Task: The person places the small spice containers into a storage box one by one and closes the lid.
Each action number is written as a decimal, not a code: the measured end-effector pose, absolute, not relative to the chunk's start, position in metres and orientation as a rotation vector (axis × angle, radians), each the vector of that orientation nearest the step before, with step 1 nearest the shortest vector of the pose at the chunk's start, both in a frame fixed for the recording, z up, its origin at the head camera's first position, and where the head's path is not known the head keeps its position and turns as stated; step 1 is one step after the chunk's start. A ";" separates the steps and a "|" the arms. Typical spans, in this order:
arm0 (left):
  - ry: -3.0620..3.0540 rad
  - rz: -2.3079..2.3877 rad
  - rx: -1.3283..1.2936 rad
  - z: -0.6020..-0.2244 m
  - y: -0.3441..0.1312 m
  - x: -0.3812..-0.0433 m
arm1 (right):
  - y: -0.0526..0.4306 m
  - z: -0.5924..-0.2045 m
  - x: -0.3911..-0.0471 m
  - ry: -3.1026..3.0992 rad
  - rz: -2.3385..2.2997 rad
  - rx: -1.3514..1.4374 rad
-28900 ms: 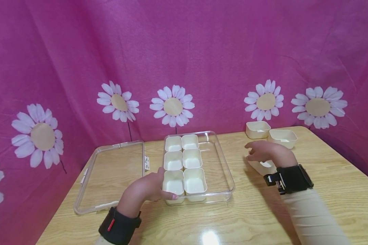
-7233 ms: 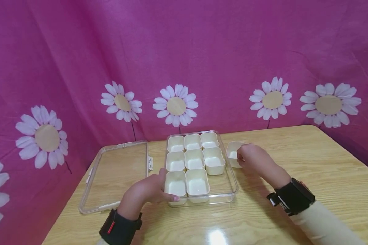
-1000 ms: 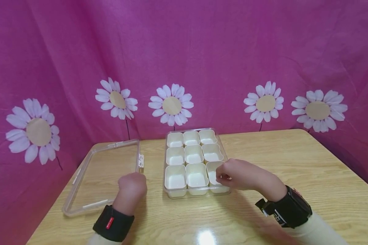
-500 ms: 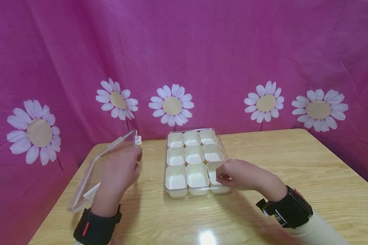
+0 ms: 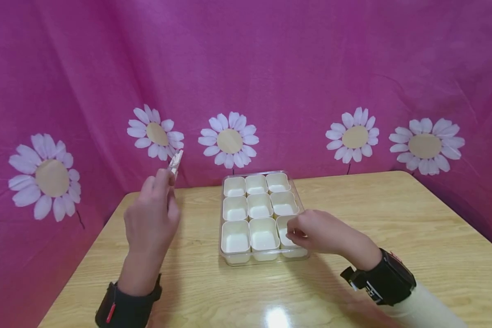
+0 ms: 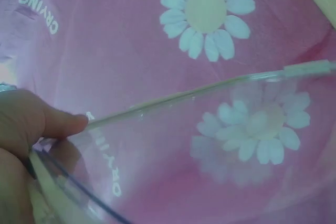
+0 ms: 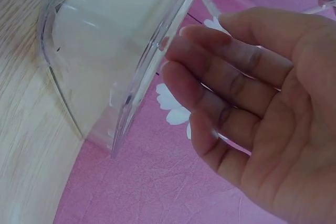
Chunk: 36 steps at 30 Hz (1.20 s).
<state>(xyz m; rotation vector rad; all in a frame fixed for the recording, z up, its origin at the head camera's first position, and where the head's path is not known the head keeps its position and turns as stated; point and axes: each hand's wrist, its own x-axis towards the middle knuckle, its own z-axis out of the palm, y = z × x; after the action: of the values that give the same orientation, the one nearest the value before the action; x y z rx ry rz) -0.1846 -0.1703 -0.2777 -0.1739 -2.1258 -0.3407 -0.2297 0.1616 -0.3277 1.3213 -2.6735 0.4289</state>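
My left hand [image 5: 151,218] grips a clear plastic lid by its edge, up off the table at the left. The lid [image 6: 168,99] stands tilted nearly edge-on to the head view, mostly hidden behind the hand, with a white clip [image 5: 175,161] showing above the fingers. Thumb and fingers pinch its frame in the left wrist view. A clear box [image 5: 246,261] on the table holds rows of cream square cups [image 5: 235,239]. Beside its front right corner is my right hand [image 5: 321,232], fingers loosely bent, fingertips [image 7: 176,72] right at the rim.
The box stands on a wooden table [image 5: 377,214], close to the back edge. Behind the table hangs a pink cloth [image 5: 287,82] with white daisies, which also runs along the left and right sides.
Cups once on the table at the right now sit in the box. Within the last second my left hand has raised the lid off the table and tilted it up. The right hand has hardly moved.
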 end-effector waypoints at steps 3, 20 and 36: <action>-2.064 -0.361 -0.172 -0.277 -0.166 -0.181 | 0.161 -0.328 -0.231 -2.665 0.443 1.297; -1.772 -0.386 -0.436 -0.272 -0.108 -0.142 | 0.141 -0.316 -0.213 -2.450 2.018 1.309; -1.370 -0.038 -1.007 -0.284 -0.052 -0.113 | 0.139 -0.279 -0.163 -1.815 2.710 1.129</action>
<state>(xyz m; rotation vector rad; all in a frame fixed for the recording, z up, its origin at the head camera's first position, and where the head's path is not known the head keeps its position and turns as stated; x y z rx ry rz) -0.1129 -0.0515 -0.2841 -1.0067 -1.3696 -0.0375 -0.1629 0.1388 -0.2787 1.1288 -1.8149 2.7104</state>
